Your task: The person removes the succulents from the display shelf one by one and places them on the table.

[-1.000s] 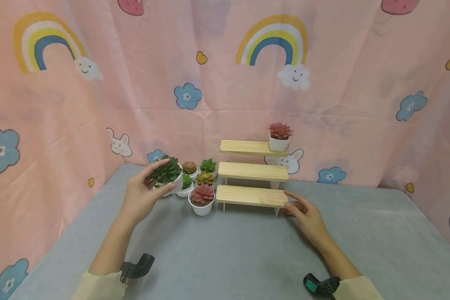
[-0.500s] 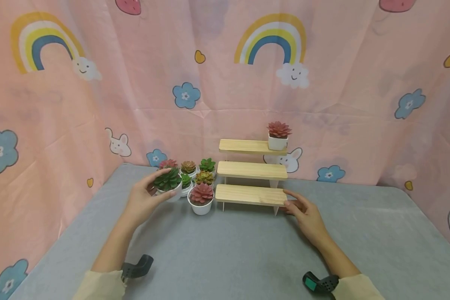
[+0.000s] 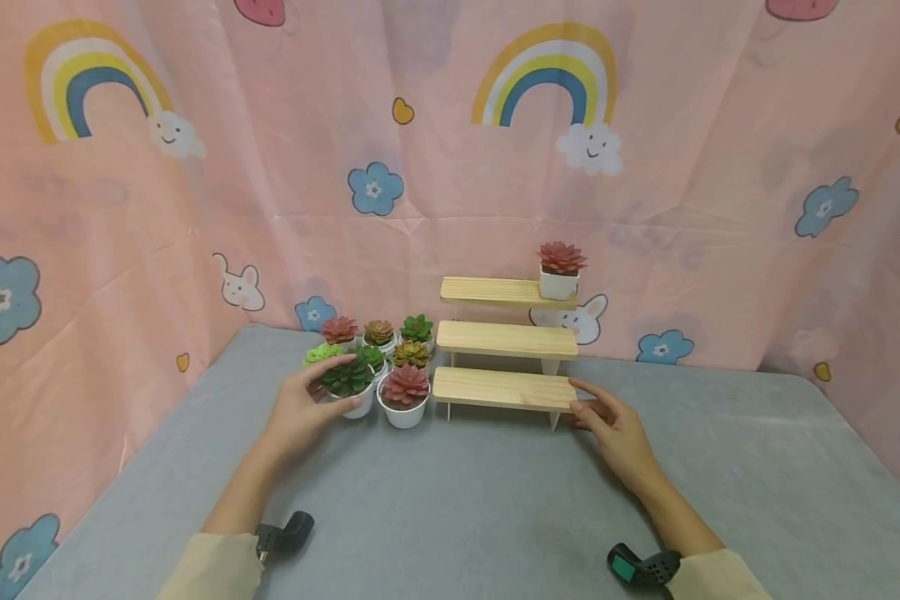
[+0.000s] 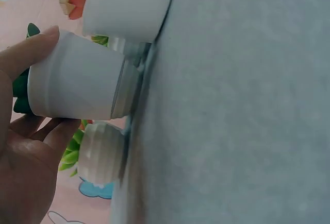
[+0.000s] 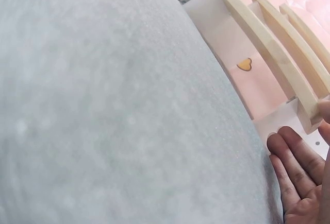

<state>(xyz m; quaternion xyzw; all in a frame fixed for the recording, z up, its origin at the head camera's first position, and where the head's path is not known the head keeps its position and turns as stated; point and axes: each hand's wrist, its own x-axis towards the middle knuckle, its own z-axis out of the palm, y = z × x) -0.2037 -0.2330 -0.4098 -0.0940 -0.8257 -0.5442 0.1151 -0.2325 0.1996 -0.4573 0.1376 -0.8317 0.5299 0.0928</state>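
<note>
My left hand [image 3: 300, 412] grips a white pot with a dark green succulent [image 3: 348, 377], thumb on the near side and fingers round the back. In the left wrist view this white pot [image 4: 77, 74] is upright, close to the tabletop; whether it touches is hard to tell. A red succulent in a white pot [image 3: 405, 396] stands just right of it. My right hand [image 3: 617, 437] holds the right end of the lowest board of a three-tier wooden stand [image 3: 502, 388]. In the right wrist view several fingers [image 5: 296, 157] lie against the stand's side leg, below the board [image 5: 273, 54].
Behind the held pot cluster several potted succulents, among them a light green one [image 3: 322, 354], a brown one [image 3: 378, 333] and a yellow-green one [image 3: 411, 354]. A red succulent in a square pot [image 3: 560, 271] stands on the top tier. Grey cloth covers the table [image 3: 450, 500].
My left hand has lowered the dark green succulent and brought it right, beside the front red one. The red and light green succulents behind it now show. My right hand stays on the stand.
</note>
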